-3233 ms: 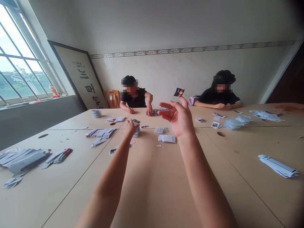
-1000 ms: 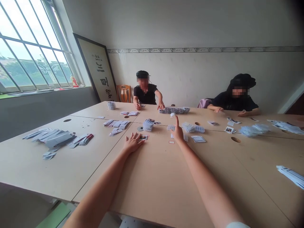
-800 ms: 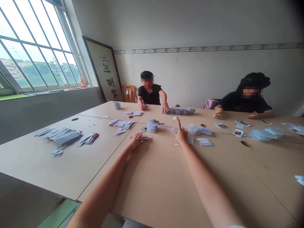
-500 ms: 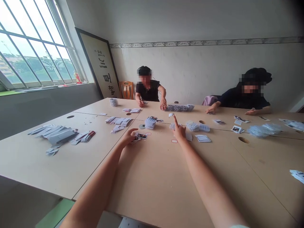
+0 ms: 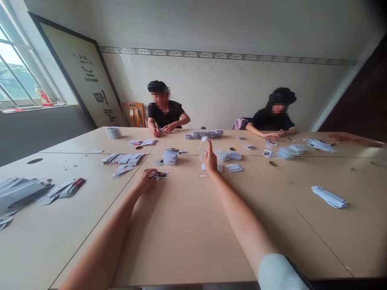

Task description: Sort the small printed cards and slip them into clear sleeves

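Cards (image 5: 159,175) now sit pinched in the left hand (image 5: 146,179), a closed grip that a second ago lay flat and open on the counter (image 5: 187,225); the right hand (image 5: 211,160), just right of them, stays empty, forefinger raised.

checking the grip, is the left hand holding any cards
Yes, the left hand rests on the table with its fingers closed around a few small cards.

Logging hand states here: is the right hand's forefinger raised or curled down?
Raised. The right hand holds its forefinger straight up above the table, with a small white piece at its tip.
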A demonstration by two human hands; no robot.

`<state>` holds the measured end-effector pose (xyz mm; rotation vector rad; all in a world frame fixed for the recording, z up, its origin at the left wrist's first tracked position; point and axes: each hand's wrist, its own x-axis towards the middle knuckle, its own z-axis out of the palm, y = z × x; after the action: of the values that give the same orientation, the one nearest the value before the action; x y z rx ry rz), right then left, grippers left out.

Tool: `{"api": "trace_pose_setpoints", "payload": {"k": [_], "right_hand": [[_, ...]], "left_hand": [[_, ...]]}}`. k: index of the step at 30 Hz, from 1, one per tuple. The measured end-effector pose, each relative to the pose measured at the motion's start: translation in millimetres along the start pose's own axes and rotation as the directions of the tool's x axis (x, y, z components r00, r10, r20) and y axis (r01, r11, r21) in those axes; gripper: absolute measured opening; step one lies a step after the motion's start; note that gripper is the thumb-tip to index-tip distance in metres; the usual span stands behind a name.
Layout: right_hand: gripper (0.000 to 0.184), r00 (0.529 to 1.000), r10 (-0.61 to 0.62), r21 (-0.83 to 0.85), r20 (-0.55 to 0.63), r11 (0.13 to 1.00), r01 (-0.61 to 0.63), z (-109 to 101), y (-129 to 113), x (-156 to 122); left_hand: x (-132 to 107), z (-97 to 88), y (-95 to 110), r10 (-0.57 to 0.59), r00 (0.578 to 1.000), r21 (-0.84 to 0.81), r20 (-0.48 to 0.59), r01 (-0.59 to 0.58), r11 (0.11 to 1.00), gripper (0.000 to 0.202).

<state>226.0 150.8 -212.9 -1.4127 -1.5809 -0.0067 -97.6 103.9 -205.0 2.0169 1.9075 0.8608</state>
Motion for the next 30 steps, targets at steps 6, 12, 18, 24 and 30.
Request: {"api": "trace_pose_setpoints", "payload": {"k": [6,12,18,24,30], "right_hand": [[0.073,0.998,-0.017,0.312,-0.059,0.95,0.034,-4.1,-25.9,-30.9],[0.075,0.977,-0.209,0.465,-0.038,0.862,0.202,-28.4,-37.7,-102.6],[0.07,0.953,-0.304,0.405,0.014,0.873,0.272,-40.0,-31.1,-122.4],[0.094,0.998,0.028,0.538,0.051,0.841,-0.051,-48.7,-30.9,-110.5],[0.094,0.973,0.14,0.637,0.182,0.737,-0.225,-55.4,-38.4,-114.2]], "left_hand": [[-11.1,0.2,34.9,0.095,0.992,-0.251,-0.084,-0.113,0.961,0.039],[-45.4,46.2,98.9,0.072,0.994,-0.662,0.081,0.0,0.749,0.06],[-54.4,87.0,133.0,0.064,0.957,-0.869,0.284,0.228,0.439,0.057],[-28.9,105.4,133.7,0.011,0.97,-0.937,0.244,0.233,0.26,0.052],[-36.9,99.0,125.3,0.084,0.944,-0.93,0.32,0.296,0.216,0.047]]}}
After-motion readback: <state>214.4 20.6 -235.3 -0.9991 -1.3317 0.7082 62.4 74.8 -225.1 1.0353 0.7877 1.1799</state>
